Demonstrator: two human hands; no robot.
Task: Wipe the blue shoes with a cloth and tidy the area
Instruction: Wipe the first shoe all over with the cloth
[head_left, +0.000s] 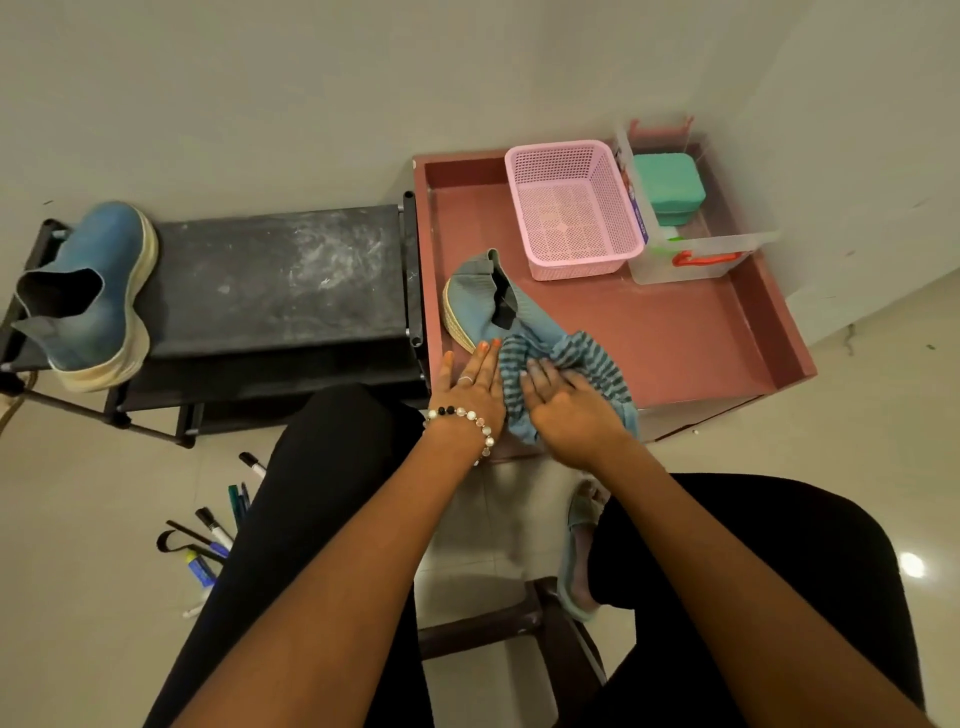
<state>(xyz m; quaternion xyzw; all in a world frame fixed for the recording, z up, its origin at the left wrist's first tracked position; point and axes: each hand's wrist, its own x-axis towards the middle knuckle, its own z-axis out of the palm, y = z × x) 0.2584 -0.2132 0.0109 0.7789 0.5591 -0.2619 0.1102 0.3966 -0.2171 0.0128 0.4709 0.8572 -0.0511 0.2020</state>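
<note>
One blue shoe (480, 299) with a pale woven sole lies on the reddish tray table (691, 332), its toe end hidden under a blue-and-grey striped cloth (582, 358). My right hand (566, 405) lies on the cloth with its fingers relaxed and spread, pressing it against the shoe. My left hand (470, 387), wearing a bead bracelet and a ring, rests flat with straight fingers beside the shoe's sole, touching the cloth's edge. The second blue shoe (91, 291) stands on the black rack (280, 275) at the left.
A pink mesh basket (571, 208) and a clear box (696, 260) holding a green container (670, 187) stand at the tray's back. Several markers and pens (215, 530) lie on the tiled floor at left. A dark stool (524, 623) is beneath me, between my knees.
</note>
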